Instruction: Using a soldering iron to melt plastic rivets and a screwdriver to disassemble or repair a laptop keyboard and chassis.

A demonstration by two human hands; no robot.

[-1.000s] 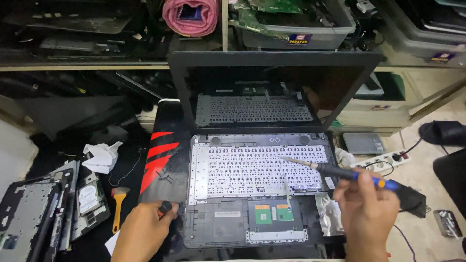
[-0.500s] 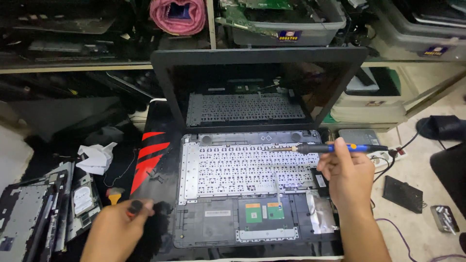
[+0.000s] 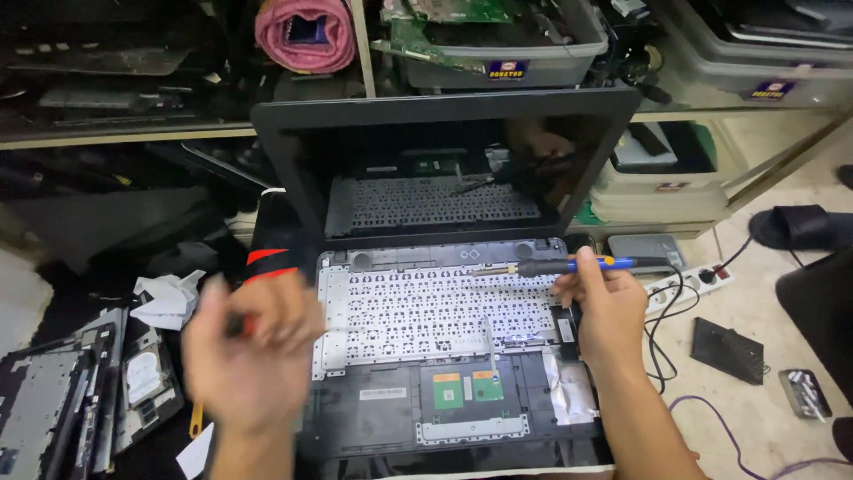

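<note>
Opened laptop (image 3: 444, 356) lies in the middle, keyboard underside and touchpad board exposed, dark screen (image 3: 444, 169) tilted up behind and mirroring the keyboard. Right hand (image 3: 604, 307) at the laptop's right edge, fingers wrapped round a soldering iron (image 3: 569, 265) with blue-yellow grip, held level, tip pointing left over the top row of the keyboard plate; tip contact with plate not clear. Its cable (image 3: 662, 311) drops right of the laptop toward a power strip (image 3: 689, 283). Left hand (image 3: 253, 342) raised over the laptop's left edge, heavily motion-blurred; fingers look curled with a small red-dark bit showing between them, but can't tell what, nor how closed the grip is. It hides the laptop's lower-left corner. Left of the laptop: crumpled paper (image 3: 169, 298), a hard drive (image 3: 142, 378), another stripped chassis (image 3: 44, 418) cut off by the frame edge. Behind the laptop, shelves with a pink roll (image 3: 306, 34) and grey bins (image 3: 498, 53), contents hard to read. Laptop's front edge cropped
</note>
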